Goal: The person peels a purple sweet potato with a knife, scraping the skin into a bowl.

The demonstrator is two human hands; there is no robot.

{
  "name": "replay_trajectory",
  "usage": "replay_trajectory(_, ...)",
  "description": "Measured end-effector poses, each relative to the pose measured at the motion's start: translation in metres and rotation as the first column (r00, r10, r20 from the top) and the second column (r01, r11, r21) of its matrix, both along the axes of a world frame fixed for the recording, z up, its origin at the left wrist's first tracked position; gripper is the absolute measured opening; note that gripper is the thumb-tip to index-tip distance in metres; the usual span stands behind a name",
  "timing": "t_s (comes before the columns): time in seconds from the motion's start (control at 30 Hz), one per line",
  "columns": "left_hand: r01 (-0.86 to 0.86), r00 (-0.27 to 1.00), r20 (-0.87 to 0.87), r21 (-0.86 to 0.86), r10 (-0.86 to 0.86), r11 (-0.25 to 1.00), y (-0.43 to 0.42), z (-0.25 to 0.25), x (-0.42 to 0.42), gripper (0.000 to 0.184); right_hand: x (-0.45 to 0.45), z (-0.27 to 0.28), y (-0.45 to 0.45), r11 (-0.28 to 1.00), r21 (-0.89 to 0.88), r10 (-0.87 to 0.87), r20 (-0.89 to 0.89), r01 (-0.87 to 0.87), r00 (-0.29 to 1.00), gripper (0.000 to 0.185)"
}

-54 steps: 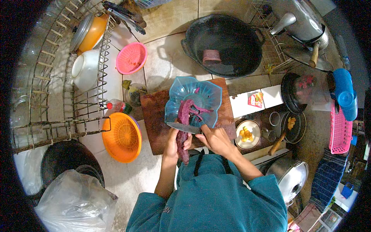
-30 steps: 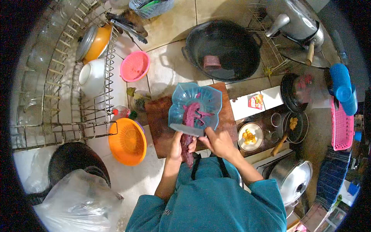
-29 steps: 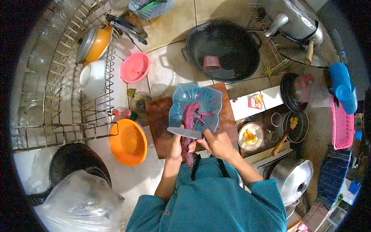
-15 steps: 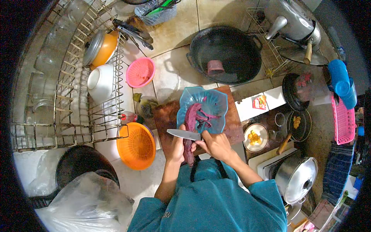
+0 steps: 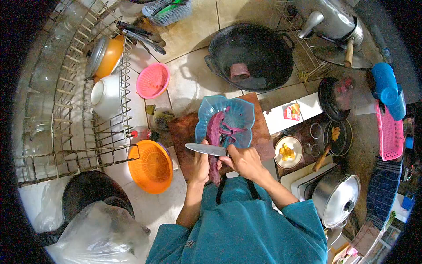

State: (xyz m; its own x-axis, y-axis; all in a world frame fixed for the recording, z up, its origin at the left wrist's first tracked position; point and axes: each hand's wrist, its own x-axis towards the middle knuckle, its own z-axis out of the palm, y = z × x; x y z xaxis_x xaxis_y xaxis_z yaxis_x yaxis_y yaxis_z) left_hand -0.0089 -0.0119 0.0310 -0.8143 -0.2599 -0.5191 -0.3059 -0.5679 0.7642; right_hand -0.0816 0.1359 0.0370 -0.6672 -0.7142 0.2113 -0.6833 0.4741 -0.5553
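A long purple sweet potato (image 5: pixel 213 130), its upper part a brighter purple than its lower end, is gripped by my left hand (image 5: pixel 200 168) with the fingers closed round it. My right hand (image 5: pixel 244 163) is wrapped round the handle of a knife (image 5: pixel 205 149), whose blade lies crosswise over the sweet potato and points left. The sweet potato's upper end reaches over a clear blue bowl (image 5: pixel 246 115) with a wavy rim. Purple peelings (image 5: pixel 229 130) lie in that bowl. Under it is a brown wooden cutting board (image 5: pixel 262 132).
Left of the board are an orange basket (image 5: pixel 150 167), a pink basket (image 5: pixel 152 80) and a wire dish rack (image 5: pixel 57 147). Behind stands a large black wok (image 5: pixel 250 57). To the right are a plate (image 5: pixel 281 165) with yellow pieces and a lidded pot (image 5: pixel 336 200).
The whole view has shifted slightly, so most things appear a little farther left. Both hands keep their hold on the sweet potato and knife, with little visible movement.
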Motion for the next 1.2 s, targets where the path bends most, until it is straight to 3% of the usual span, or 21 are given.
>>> replay_trajectory(0.23, -0.005, 0.998, -0.066, 0.103, 0.011, 0.995, 0.008, 0.003, -0.003, 0.040, -0.005, 0.003, 0.003, 0.998, 0.058, -0.017, 0.028, 0.015, 0.999, 0.042)
replay_trajectory(0.37, 0.029, 0.999, -0.042, 0.193, -0.021, 0.981, 0.010, 0.012, -0.007, 0.043, -0.006, 0.000, 0.003, 1.000, -0.003, -0.027, -0.001, 0.027, 1.000, 0.045)
replay_trajectory(0.53, 0.018, 1.000, -0.028, 0.198, -0.013, 0.980, 0.009, 0.006, 0.000, 0.046, -0.008, 0.009, 0.002, 0.999, 0.030, -0.016, -0.040, 0.017, 0.999, 0.046)
replay_trajectory(0.67, 0.084, 0.995, -0.077, 0.184, -0.070, 0.979, 0.002, 0.002, 0.005, 0.047, -0.010, 0.010, 0.000, 1.000, -0.020, -0.007, -0.080, 0.005, 0.997, 0.045)
replay_trajectory(0.87, 0.014, 1.000, -0.019, 0.238, -0.010, 0.971, 0.004, 0.012, 0.001, 0.049, -0.010, 0.010, -0.006, 0.993, -0.114, -0.044, -0.137, 0.029, 0.990, 0.044)
replay_trajectory(0.93, 0.046, 0.999, -0.027, 0.179, -0.042, 0.983, 0.002, 0.006, 0.003, 0.050, -0.011, 0.007, -0.007, 0.991, -0.131, -0.046, -0.155, 0.026, 0.987, 0.044)
replay_trajectory(1.03, 0.128, 0.984, -0.150, 0.228, -0.095, 0.965, -0.005, 0.009, 0.004, 0.049, -0.017, 0.014, 0.000, 0.981, 0.105, -0.148, -0.141, 0.163, 0.979, 0.044)
replay_trajectory(1.07, 0.116, 0.983, -0.167, 0.239, -0.077, 0.964, -0.006, 0.010, 0.005, 0.049, -0.023, 0.002, 0.003, 0.987, -0.011, -0.160, -0.192, 0.161, 0.968, 0.045)
replay_trajectory(1.17, 0.019, 0.994, -0.113, 0.223, 0.007, 0.975, -0.002, 0.021, 0.002, 0.049, -0.016, 0.008, 0.007, 0.994, -0.024, -0.106, -0.163, 0.104, 0.981, 0.045)
replay_trajectory(1.2, 0.024, 0.998, -0.055, 0.158, -0.015, 0.987, -0.005, 0.016, 0.002, 0.060, -0.012, 0.018, 0.003, 0.997, -0.045, -0.074, -0.186, 0.067, 0.980, 0.044)
